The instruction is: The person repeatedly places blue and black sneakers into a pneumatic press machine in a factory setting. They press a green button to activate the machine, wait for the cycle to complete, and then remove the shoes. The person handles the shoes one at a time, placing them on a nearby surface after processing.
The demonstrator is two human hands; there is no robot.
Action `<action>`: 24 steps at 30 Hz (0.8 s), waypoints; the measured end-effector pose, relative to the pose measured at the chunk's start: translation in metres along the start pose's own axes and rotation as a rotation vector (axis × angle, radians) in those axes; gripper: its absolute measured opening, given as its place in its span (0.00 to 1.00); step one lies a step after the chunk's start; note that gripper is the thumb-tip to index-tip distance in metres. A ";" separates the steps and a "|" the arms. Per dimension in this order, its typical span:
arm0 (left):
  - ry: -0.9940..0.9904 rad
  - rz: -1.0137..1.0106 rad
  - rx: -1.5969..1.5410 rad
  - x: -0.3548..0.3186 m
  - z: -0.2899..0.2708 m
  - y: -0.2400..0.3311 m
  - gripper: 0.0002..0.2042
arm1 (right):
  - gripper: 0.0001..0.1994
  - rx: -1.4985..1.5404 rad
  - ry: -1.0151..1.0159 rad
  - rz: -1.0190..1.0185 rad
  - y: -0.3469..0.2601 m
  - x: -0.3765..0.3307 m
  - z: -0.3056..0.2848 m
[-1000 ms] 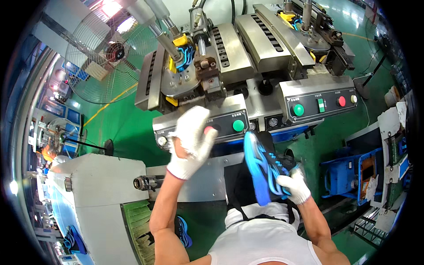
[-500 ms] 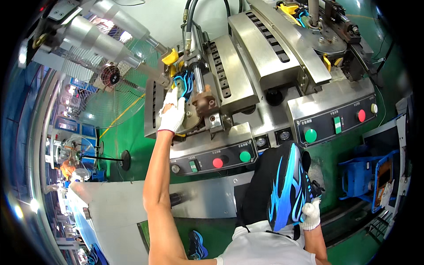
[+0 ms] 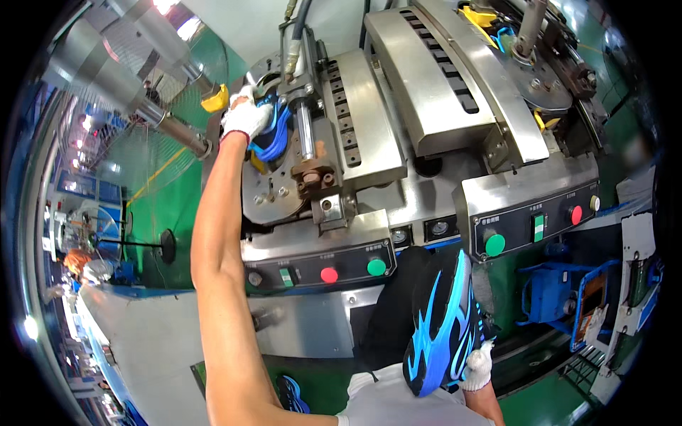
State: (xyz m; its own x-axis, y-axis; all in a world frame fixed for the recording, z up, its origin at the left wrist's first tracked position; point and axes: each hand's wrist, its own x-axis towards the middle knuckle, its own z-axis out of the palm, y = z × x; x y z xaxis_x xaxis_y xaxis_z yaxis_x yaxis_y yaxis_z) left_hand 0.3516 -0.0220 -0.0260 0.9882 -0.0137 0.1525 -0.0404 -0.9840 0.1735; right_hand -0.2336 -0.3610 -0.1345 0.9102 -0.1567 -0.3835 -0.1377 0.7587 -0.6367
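My left hand (image 3: 243,119), in a white knit glove, reaches to the machine's left station and is closed on a blue and black shoe (image 3: 273,139). This shoe sits on the round metal base plate (image 3: 266,197), beside a piston rod; the glove hides part of it. At lower right, my gloved right hand (image 3: 478,366) grips a second black and blue shoe (image 3: 442,323) by its lower end. That shoe is upright in front of my body, sole side toward the left.
Silver press cylinders (image 3: 96,67) with a yellow pad (image 3: 215,99) stand left of the shoe. Control panels with a green button (image 3: 376,268) and a red button (image 3: 329,275) line the near edge. A blue plastic stool (image 3: 550,295) stands at right; a fan (image 3: 167,246) at left.
The press cylinders and yellow pad have swung left, away from the shoe on the machine. My left hand has moved farther back over that shoe. The right hand keeps its hold; the view has shifted.
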 end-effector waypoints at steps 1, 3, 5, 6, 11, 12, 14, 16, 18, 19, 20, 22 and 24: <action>0.094 0.042 -0.039 -0.007 -0.011 -0.012 0.32 | 0.33 0.027 -0.007 0.014 -0.004 0.002 -0.001; 0.258 0.154 -0.135 -0.045 -0.047 -0.022 0.32 | 0.29 0.046 -0.041 0.004 0.003 0.003 -0.021; 0.398 0.239 -0.176 -0.099 -0.081 -0.023 0.32 | 0.20 -0.021 0.011 -0.017 -0.003 0.014 -0.002; 0.453 0.271 -0.232 -0.136 -0.094 -0.025 0.30 | 0.16 0.014 0.166 -0.033 -0.022 0.020 0.072; 0.557 0.257 -0.386 -0.343 -0.118 -0.066 0.30 | 0.09 -0.201 0.082 -0.092 -0.009 0.054 0.091; 0.494 0.148 -0.461 -0.385 -0.110 -0.076 0.32 | 0.12 -0.236 -0.004 -0.102 -0.007 0.070 0.100; 0.405 0.073 -0.458 -0.453 -0.085 -0.101 0.32 | 0.18 -0.293 -0.117 -0.119 -0.008 0.106 0.136; 0.274 -0.159 -0.484 -0.517 -0.061 -0.117 0.29 | 0.22 -0.296 -0.181 -0.078 -0.010 0.145 0.214; 0.267 -0.217 -0.431 -0.560 -0.030 -0.136 0.26 | 0.15 -0.336 -0.331 -0.215 -0.006 0.177 0.301; 0.220 -0.294 -0.424 -0.579 -0.018 -0.143 0.27 | 0.13 -0.407 -0.372 -0.125 -0.005 0.207 0.327; 0.167 -0.356 -0.427 -0.592 -0.007 -0.149 0.27 | 0.12 -0.480 -0.398 -0.047 -0.005 0.236 0.347; 0.060 -0.468 -0.354 -0.613 0.026 -0.159 0.29 | 0.09 -0.598 -0.324 -0.004 0.005 0.290 0.392; -0.019 -0.550 -0.329 -0.632 0.062 -0.169 0.32 | 0.09 -0.629 -0.372 0.017 0.023 0.355 0.420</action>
State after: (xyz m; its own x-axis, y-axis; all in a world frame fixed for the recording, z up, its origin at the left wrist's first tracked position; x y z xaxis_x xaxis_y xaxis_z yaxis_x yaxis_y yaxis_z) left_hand -0.2568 0.1418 -0.2117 0.8796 0.4718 -0.0604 0.4331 -0.7421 0.5115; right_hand 0.2506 -0.1336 -0.0038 0.9631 0.1615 -0.2154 -0.2495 0.2346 -0.9395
